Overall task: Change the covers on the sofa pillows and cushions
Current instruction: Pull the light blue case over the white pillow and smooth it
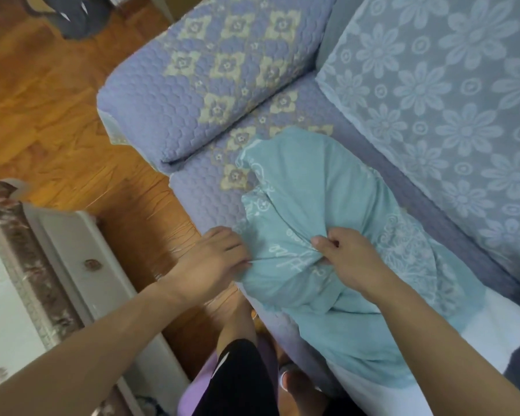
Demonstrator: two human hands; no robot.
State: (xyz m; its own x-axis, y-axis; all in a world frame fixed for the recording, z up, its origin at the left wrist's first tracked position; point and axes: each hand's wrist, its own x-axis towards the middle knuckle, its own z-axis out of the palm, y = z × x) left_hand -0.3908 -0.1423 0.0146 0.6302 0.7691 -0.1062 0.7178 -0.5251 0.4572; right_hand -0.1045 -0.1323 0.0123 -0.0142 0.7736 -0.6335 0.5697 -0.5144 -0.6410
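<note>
The pillow [327,235] lies on the sofa seat [204,193] (armrest [198,85] left, backrest [448,100] behind).

White pillow [373,382] mostly under cover [321,205]

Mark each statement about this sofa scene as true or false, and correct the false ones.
1. Both hands hold the teal cover. True: the left hand pinches its edge and the right hand grips a bunch of it.
2. The teal cover lies on the floor. False: it is on the sofa seat.
3. The floor is wooden. True.
4. The sofa back wears a plain red cover. False: the lace cover has a pale blue flower pattern.
</note>
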